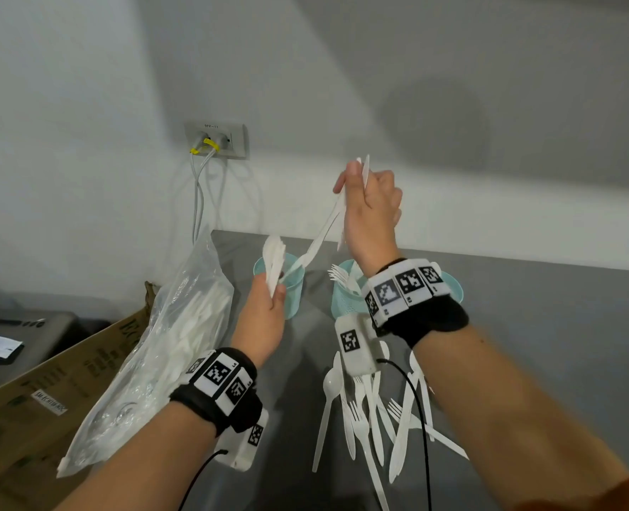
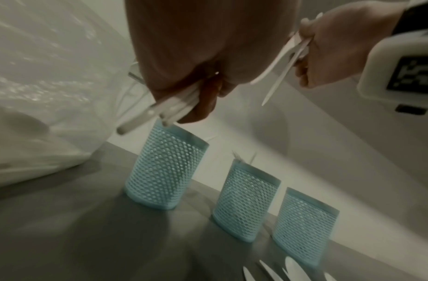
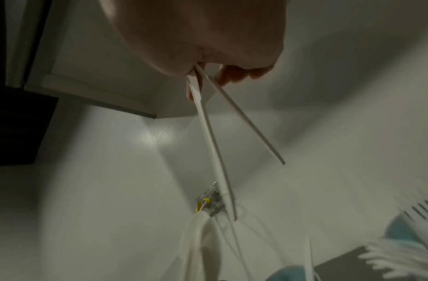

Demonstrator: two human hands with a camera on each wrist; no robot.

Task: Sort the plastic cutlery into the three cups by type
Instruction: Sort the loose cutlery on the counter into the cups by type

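Three pale blue mesh cups stand by the wall: left cup (image 1: pixel 294 289) (image 2: pixel 164 167), middle cup (image 1: pixel 344 302) (image 2: pixel 246 201) with forks (image 1: pixel 339 276) in it, right cup (image 1: pixel 455 285) (image 2: pixel 304 226) mostly hidden behind my right wristband. My left hand (image 1: pixel 276 289) (image 2: pixel 198 106) grips a bundle of white cutlery (image 1: pixel 273 258) (image 2: pixel 155 112) just above the left cup; its type is unclear. My right hand (image 1: pixel 357 178) (image 3: pixel 208 76) is raised and pinches two white knives (image 1: pixel 324 234) (image 3: pixel 212 142). The lower knife's tip hangs at the left cup's mouth. Loose white cutlery (image 1: pixel 372 418) lies on the grey table (image 1: pixel 545 344).
A clear plastic bag (image 1: pixel 165 344) of more cutlery leans beside my left arm, on a cardboard box (image 1: pixel 47 381). A wall socket with cables (image 1: pixel 215 140) sits behind the cups. The wall runs close behind the table's back edge.
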